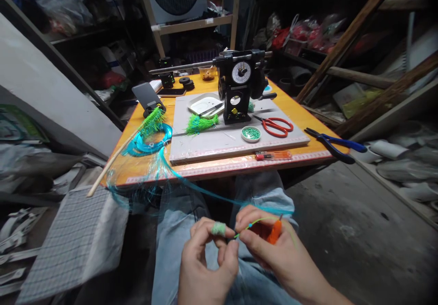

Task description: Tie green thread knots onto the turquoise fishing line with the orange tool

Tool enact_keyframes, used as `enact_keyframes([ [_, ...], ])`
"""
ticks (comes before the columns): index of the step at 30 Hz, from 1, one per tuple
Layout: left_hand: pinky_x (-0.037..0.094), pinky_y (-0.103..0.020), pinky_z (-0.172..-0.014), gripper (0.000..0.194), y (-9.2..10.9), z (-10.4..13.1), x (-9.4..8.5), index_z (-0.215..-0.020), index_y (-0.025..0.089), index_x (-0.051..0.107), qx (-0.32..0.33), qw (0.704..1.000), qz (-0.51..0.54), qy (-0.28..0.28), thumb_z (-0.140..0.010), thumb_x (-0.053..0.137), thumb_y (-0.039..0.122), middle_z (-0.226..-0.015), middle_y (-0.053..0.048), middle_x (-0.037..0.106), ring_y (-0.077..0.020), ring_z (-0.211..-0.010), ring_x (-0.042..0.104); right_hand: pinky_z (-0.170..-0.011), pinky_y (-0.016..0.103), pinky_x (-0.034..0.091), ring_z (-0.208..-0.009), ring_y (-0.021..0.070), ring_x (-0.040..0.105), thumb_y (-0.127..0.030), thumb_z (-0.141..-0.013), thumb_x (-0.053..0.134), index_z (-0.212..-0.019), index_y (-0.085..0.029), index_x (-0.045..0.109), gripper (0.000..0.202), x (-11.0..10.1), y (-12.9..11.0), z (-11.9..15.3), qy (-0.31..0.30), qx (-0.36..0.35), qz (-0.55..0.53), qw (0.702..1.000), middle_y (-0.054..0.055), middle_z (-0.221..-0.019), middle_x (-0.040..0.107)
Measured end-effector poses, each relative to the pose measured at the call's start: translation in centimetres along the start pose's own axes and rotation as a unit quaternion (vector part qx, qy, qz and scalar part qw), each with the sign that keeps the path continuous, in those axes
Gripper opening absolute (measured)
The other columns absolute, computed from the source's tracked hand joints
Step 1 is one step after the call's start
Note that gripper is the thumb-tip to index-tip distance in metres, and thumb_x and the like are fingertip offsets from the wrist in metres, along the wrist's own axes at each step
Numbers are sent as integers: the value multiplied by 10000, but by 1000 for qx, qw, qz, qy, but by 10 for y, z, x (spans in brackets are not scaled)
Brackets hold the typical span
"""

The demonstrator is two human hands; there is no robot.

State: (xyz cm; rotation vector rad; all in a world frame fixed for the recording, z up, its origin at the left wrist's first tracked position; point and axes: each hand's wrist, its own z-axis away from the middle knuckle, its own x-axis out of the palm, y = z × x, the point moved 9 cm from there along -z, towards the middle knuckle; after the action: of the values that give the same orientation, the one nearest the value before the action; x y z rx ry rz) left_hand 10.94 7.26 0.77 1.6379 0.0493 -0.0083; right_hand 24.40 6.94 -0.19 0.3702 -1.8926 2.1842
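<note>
Over my lap, my left hand (209,259) pinches the end of a thin green cord (259,219) between thumb and index finger. Pale green tape (218,228) is wrapped round that index finger. My right hand (270,245) meets it fingertip to fingertip, with the cord in its thumb and index finger. A small blue bead or knot (250,225) shows on the cord. Tucked in my right palm is an orange-handled tool (274,232) with a thin dark tip; the rest of it is hidden. Loose blue line (205,189) trails from the table behind my hands.
On the board (212,143) stand a black clamp-like device (236,88), a dish of green beads (251,134), red-handled scissors (278,127) and green fringe bundles (201,123). Blue-handled pliers (330,144) overhang the table's right edge. A blue coil (148,146) and stick (112,159) lie left.
</note>
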Motion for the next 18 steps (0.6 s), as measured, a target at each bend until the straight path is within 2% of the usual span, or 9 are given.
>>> enact_keyframes([
  [2,387,-244,-616,153,3,-2,1,-622,208,613,6,1000,11,-4,-701,633,78,-632,28,529,-146,-620,493,-383,160,294,-448,35,397,-317,-729,793,-740,-185,714,155,2,3,1,-1,14,-4,1000,-4,-746,571],
  [4,390,-236,-613,151,1,-3,-1,-619,206,598,-8,999,34,12,-710,639,93,-627,29,530,-145,-625,494,-360,147,250,-395,27,310,-369,-742,778,-842,-192,718,212,1,11,3,13,54,-36,998,-55,-560,478],
  [6,394,-226,-608,135,-3,-3,-5,-632,202,606,-32,997,58,33,-713,648,104,-631,32,540,-135,-612,492,-328,132,204,-359,12,222,-407,-748,766,-937,-195,704,290,-2,19,5,38,87,-87,992,-88,-497,424],
  [10,400,-225,-599,122,-9,-2,-4,-622,196,613,-54,995,78,33,-702,670,124,-611,31,557,-131,-597,502,-305,119,233,-368,-4,252,-386,-740,777,-856,-186,717,239,-9,23,4,75,80,-142,984,-6,-681,609],
  [12,414,-232,-598,79,-11,-2,-1,-676,197,641,-65,994,83,27,-684,677,127,-613,29,581,-133,-585,522,-317,123,253,-367,1,280,-376,-762,762,-829,-191,734,199,-10,22,3,71,67,-123,988,-10,-646,600],
  [15,432,-231,-609,176,-10,-1,3,-788,200,681,-71,995,63,26,-646,673,97,-637,30,616,-128,-573,541,-338,139,242,-376,2,335,-354,-768,760,-799,-203,765,154,-10,14,1,58,24,-62,996,-1,-690,593],
  [18,429,-226,-596,105,-5,-1,5,-701,199,657,-49,998,18,23,-664,656,101,-645,22,598,-133,-593,538,-352,165,253,-395,5,372,-341,-764,761,-766,-218,783,124,-10,5,2,53,-7,-17,998,22,-813,602],
])
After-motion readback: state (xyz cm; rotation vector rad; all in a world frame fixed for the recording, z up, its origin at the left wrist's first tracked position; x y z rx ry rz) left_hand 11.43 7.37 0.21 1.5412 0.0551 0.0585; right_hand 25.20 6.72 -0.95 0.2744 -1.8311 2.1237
